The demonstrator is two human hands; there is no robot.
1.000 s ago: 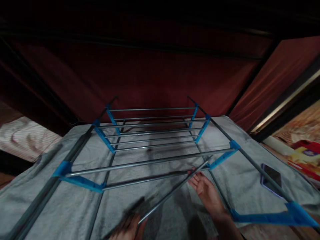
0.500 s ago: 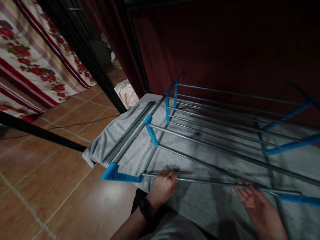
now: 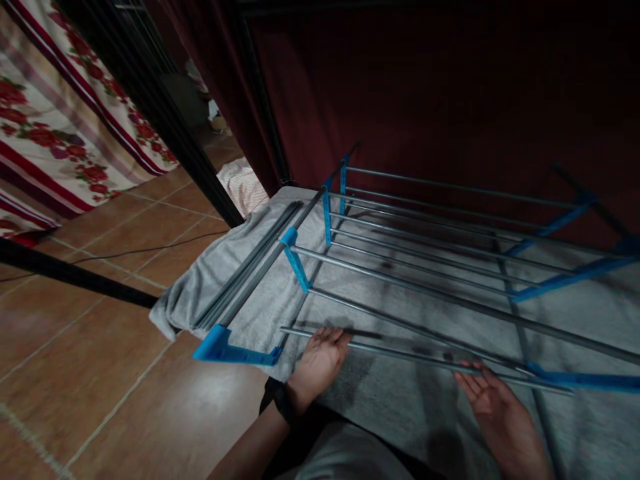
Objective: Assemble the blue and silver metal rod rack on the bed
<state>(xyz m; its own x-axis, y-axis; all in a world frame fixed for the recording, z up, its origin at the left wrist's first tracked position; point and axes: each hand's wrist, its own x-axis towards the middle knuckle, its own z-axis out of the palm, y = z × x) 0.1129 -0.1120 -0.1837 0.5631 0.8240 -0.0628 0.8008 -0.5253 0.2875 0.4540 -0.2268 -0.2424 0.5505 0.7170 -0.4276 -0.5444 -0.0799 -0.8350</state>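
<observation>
Brown tiled floor (image 3: 100, 373), maroon curtain (image 3: 425, 87) (dim)

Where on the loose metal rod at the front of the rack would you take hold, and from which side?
Near both ends, from the near side. The rod is long, thin and almost level across the rack, so a single middle grip might let it tip. The left hand and right hand sit that way.

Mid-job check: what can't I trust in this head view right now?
1. Right end of the loose rod: lost in dim blur by the blue bracket; seated or not, cannot tell.
2. Grip of the right hand on the rod: unclear, fingers blurred.
3. Far right side of the rack: cut by the frame edge.
4. Rod under the left hand: covered by its fingers.
</observation>
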